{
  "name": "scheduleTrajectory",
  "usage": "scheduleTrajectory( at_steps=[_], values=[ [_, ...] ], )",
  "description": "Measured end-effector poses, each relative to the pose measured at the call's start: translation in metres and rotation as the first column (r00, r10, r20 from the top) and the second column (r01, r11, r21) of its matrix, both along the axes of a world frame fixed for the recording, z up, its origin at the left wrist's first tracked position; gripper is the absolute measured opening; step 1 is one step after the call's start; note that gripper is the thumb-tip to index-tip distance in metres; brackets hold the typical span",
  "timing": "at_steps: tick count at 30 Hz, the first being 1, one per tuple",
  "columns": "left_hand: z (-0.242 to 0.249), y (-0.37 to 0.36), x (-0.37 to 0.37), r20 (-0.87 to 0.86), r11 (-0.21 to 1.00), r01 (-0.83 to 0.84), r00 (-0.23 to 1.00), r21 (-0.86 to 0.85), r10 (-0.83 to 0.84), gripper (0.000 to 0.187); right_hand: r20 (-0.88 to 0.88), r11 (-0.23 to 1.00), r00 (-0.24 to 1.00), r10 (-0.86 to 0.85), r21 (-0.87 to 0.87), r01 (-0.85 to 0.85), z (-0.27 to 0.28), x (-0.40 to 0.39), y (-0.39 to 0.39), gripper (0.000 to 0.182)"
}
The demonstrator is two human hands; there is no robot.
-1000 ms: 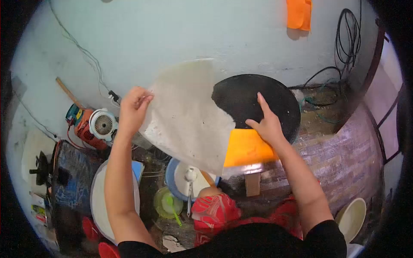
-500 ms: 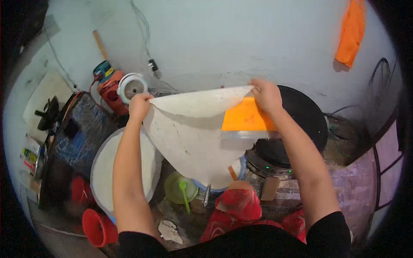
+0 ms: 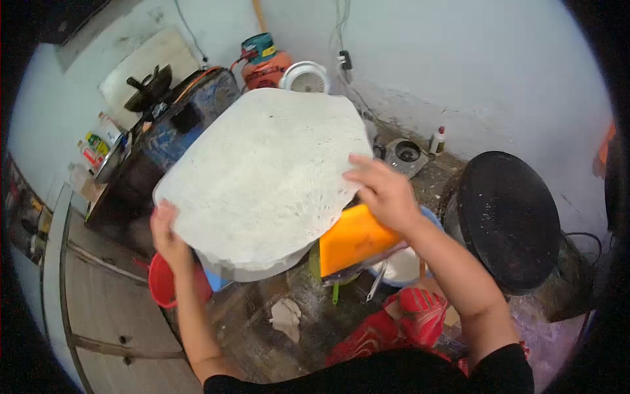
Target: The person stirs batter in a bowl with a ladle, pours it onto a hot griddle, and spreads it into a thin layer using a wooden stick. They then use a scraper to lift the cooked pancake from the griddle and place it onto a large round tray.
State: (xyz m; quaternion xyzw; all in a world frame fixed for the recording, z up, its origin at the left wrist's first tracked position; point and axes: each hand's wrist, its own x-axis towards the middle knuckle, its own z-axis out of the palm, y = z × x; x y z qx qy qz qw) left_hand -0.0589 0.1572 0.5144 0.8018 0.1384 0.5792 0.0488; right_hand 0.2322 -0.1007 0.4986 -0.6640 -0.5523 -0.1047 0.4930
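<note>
We hold a wide, thin white sheet of dough [image 3: 262,171] spread nearly flat in front of us, above the stack of similar white rounds [image 3: 256,266] whose rim shows just under its near edge; the sheet spans from our left hand [image 3: 167,233] at its lower left corner to our right hand [image 3: 384,190] at its right edge. Our left hand grips the corner from below, the fingers hidden behind the sheet, so we cannot tell how tightly they close; only the thumb side and wrist show beneath the edge. Our right hand lies at the right rim with the fingers spread and bent over the sheet's edge, the fingertips touching its top surface; an orange scraper [image 3: 351,240] sits under this hand, its blade sloping down towards the floor, though whether the hand clasps it is hidden. The sheet's far edge reaches up close to the white fan housing [image 3: 305,79] by the wall; the round black griddle [image 3: 508,220] stands well to the right, apart from the sheet; a red bucket [image 3: 161,282] shows just below our left wrist.
</note>
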Motion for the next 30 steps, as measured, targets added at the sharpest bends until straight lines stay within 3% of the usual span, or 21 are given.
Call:
scheduleTrajectory(
  at_steps=[1, 3, 6, 7, 9, 11, 13, 15, 17, 19, 22, 23, 24, 25, 26, 28, 29, 30],
  values=[
    [-0.03, 0.005, -0.016, -0.053, 0.998, 0.023, 0.998, -0.06, -0.026, 0.021, -0.011, 0.991, 1.0, -0.005, -0.137, 0.004, -0.018, -0.006, 0.009, 0.032],
    [-0.089, 0.019, -0.039, -0.237, 0.985, -0.144, 0.964, -0.094, 0.118, 0.023, -0.069, 0.945, 0.995, -0.069, -0.324, 0.043, -0.051, -0.013, 0.022, 0.042],
    [-0.165, 0.039, -0.047, -0.308, 0.971, -0.11, 0.951, -0.211, 0.041, 0.027, -0.118, 0.901, 0.977, -0.178, -0.419, 0.114, -0.072, -0.009, 0.016, 0.049],
    [-0.187, 0.044, -0.049, -0.33, 0.967, -0.102, 0.944, -0.233, 0.02, 0.026, -0.116, 0.899, 0.978, -0.173, -0.424, 0.109, -0.073, -0.004, 0.009, 0.049],
    [-0.221, 0.049, -0.052, -0.38, 0.95, -0.118, 0.925, -0.287, 0.0, 0.025, -0.095, 0.941, 0.961, -0.26, -0.248, 0.23, -0.074, 0.01, -0.01, 0.051],
    [-0.232, 0.05, -0.049, -0.426, 0.932, -0.128, 0.904, -0.338, -0.03, 0.023, -0.148, 0.909, 0.916, -0.374, -0.254, 0.33, -0.076, 0.031, -0.033, 0.051],
    [-0.235, 0.051, -0.044, -0.367, 0.93, -0.173, 0.929, -0.324, 0.045, 0.02, -0.113, 0.866, 0.872, -0.476, -0.231, 0.443, -0.087, 0.058, -0.06, 0.045],
    [-0.226, 0.05, -0.041, -0.405, 0.916, -0.233, 0.91, -0.328, 0.087, 0.021, -0.189, 0.838, 0.817, -0.544, -0.176, 0.517, -0.107, 0.085, -0.089, 0.041],
    [-0.221, 0.054, -0.04, -0.44, 0.9, -0.293, 0.889, -0.324, 0.131, 0.021, -0.448, 0.786, 0.656, -0.608, -0.221, 0.577, -0.108, 0.093, -0.114, 0.038],
    [-0.221, 0.06, -0.041, -0.385, 0.943, -0.211, 0.918, -0.256, 0.101, 0.027, -0.588, 0.783, 0.576, -0.567, -0.168, 0.599, -0.137, 0.116, -0.145, 0.032],
    [-0.217, 0.054, -0.041, -0.444, 0.934, -0.243, 0.889, -0.262, 0.107, 0.027, -0.68, 0.746, 0.465, -0.567, -0.184, 0.64, -0.162, 0.122, -0.173, 0.027],
    [-0.216, 0.051, -0.04, -0.447, 0.934, -0.242, 0.888, -0.261, 0.105, 0.027, -0.844, 0.74, 0.214, -0.493, -0.277, 0.613, -0.164, 0.121, -0.179, 0.03],
    [-0.215, 0.047, -0.04, -0.514, 0.943, -0.299, 0.838, -0.148, 0.186, 0.027, -0.918, 0.748, -0.068, -0.391, -0.359, 0.558, -0.165, 0.119, -0.184, 0.034],
    [-0.214, 0.041, -0.042, -0.567, 0.936, -0.352, 0.777, -0.03, 0.274, 0.029, -0.917, 0.751, -0.069, -0.393, -0.364, 0.55, -0.154, 0.107, -0.183, 0.034],
    [-0.21, 0.031, -0.039, -0.571, 0.93, -0.366, 0.77, -0.03, 0.285, 0.029, -0.954, 0.841, -0.079, -0.288, -0.292, 0.455, -0.136, 0.089, -0.175, 0.038],
    [-0.195, -0.004, -0.016, -0.502, 0.911, -0.385, 0.764, 0.151, 0.406, 0.034, -0.99, 0.961, -0.085, -0.111, -0.128, 0.244, -0.146, 0.086, -0.17, 0.038],
    [-0.182, -0.03, -0.004, -0.582, 0.946, -0.32, 0.778, -0.044, 0.236, 0.041, -0.99, 0.967, -0.09, -0.113, -0.131, 0.221, -0.143, 0.08, -0.159, 0.038],
    [-0.169, -0.063, 0.018, -0.601, 0.932, -0.292, 0.792, -0.216, 0.109, 0.041, -0.995, 0.989, -0.083, 0.057, 0.044, 0.142, -0.136, 0.067, -0.143, 0.036]
  ],
)
